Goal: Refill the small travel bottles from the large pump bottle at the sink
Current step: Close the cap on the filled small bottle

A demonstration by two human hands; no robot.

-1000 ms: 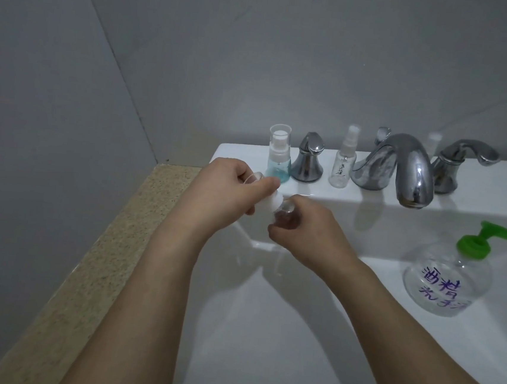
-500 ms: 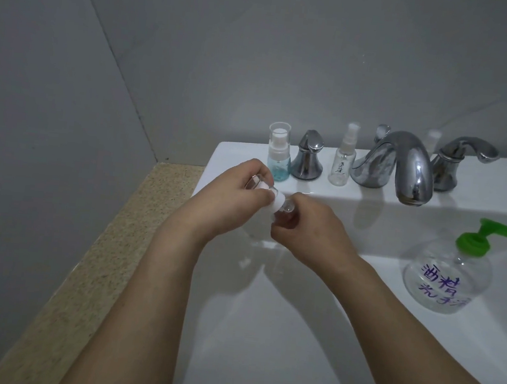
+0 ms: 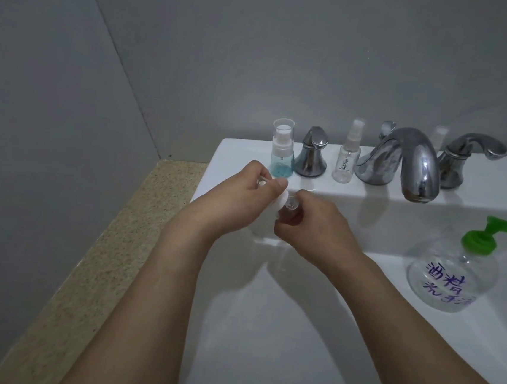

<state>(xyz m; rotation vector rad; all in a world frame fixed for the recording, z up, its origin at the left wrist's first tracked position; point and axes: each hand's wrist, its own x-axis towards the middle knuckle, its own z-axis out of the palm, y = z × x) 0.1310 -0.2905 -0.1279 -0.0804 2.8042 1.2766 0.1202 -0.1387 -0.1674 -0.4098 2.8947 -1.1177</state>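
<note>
1. The sink (image 3: 262, 347) is filling the lower frame, white basin with a flat back ledge; a speckled worktop (image 3: 90, 269) is running along its left side.
2. The large pump bottle (image 3: 452, 273) is standing on the sink's right rim, upright, green pump head pointing right. It is lying well to the right of both your hands, so your right hand is the nearer one for reaching it.
3. The faucet (image 3: 409, 163) is sitting at the middle of the back ledge with a handle on each side.
4. Two travel bottles are waiting on that ledge: a blue-tinted spray bottle (image 3: 282, 151) at the far left, partly filled, and a clear spray bottle (image 3: 346, 154) between the left handle and the faucet. A third cap seems to be showing behind the faucet; too blurred to tell.
5. Your left hand (image 3: 238, 202) is curling round a white cap (image 3: 281, 201), fingers and thumb pinching it.
6. Your right hand (image 3: 314, 225) is gripping a small clear bottle (image 3: 289, 212) over the basin's back left corner, fingers wrapped round the body.
7. The bottle's long axis is tilting up and left, neck meeting the cap. Whether cap and neck are joined or just touching, you cannot tell.
8. Judgement: you are probably unscrewing, so the cap should be coming off leftward along that axis while the bottle swings right toward the pump.
</note>
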